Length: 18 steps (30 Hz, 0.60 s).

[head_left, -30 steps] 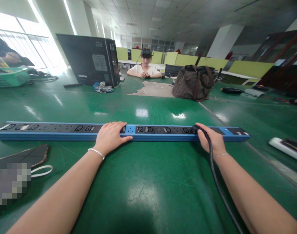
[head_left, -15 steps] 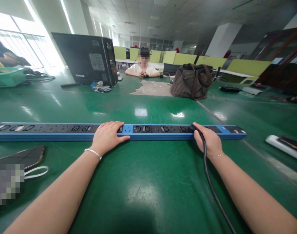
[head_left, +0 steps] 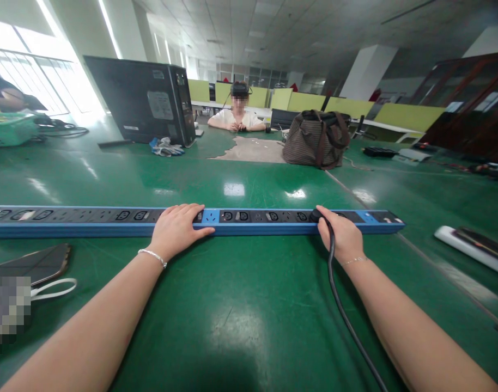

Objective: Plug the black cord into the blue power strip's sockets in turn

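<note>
A long blue and black power strip (head_left: 249, 229) lies across the green table in front of me, its top lined with sockets. My left hand (head_left: 177, 228) is wrapped over it just left of a blue socket, fingers on top and thumb along the front side. Toward the right end, my right hand (head_left: 342, 233) grips a black plug (head_left: 315, 215) at the sockets. How deep the plug sits cannot be made out. From it a black cable (head_left: 342, 305) runs down past my right wrist to the bottom edge.
Near left lie a phone (head_left: 48, 264) and a blurred item with a white loop (head_left: 56, 288). A white bar with a dark object (head_left: 473, 247) is at right. Farther back are a black computer case (head_left: 138, 103), gloves (head_left: 166, 147), a brown bag (head_left: 314, 139) and a seated person (head_left: 238, 117).
The whole view has shifted slightly, so things appear a little further left. Both hands keep their places on the power strip and plug; the cable hangs much as before.
</note>
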{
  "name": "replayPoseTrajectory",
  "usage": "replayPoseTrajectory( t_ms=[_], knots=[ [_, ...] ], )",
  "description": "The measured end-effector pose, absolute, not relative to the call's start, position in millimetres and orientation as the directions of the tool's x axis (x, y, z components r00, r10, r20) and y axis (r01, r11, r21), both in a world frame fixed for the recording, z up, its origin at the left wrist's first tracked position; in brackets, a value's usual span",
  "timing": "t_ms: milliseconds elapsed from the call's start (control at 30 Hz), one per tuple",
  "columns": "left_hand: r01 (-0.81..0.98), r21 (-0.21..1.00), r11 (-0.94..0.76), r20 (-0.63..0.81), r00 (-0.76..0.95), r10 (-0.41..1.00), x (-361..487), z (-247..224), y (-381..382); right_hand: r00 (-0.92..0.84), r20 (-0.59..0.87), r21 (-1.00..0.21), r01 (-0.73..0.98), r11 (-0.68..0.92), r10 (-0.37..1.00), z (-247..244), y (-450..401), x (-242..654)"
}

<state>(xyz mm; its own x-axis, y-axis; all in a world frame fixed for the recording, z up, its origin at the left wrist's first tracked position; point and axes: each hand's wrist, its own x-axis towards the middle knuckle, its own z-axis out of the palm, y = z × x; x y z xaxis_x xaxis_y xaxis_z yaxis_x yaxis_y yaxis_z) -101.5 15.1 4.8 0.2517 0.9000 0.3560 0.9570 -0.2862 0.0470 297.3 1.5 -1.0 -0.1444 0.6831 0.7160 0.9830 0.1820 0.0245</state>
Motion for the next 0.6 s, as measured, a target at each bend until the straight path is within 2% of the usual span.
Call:
replayPoseTrajectory(
  t_ms=[233, 400, 600],
  knots=[
    [0.962, 0.024, -0.274, 0.344, 0.249, 0.905, -101, 5, 16, -0.138, 0.669, 0.026, 0.986, 0.163, 0.730, -2, -2, 296],
    [0.961, 0.036, -0.274, 0.345, 0.246, 0.906, -101, 4, 16, -0.013, 0.705, -0.086, 0.991, 0.103, 0.709, -10, -1, 292],
    [0.958, 0.032, -0.285, 0.346, 0.257, 0.902, -101, 5, 16, 0.029, 0.714, -0.111, 0.991, 0.072, 0.700, -12, 0, 290]
  ],
)
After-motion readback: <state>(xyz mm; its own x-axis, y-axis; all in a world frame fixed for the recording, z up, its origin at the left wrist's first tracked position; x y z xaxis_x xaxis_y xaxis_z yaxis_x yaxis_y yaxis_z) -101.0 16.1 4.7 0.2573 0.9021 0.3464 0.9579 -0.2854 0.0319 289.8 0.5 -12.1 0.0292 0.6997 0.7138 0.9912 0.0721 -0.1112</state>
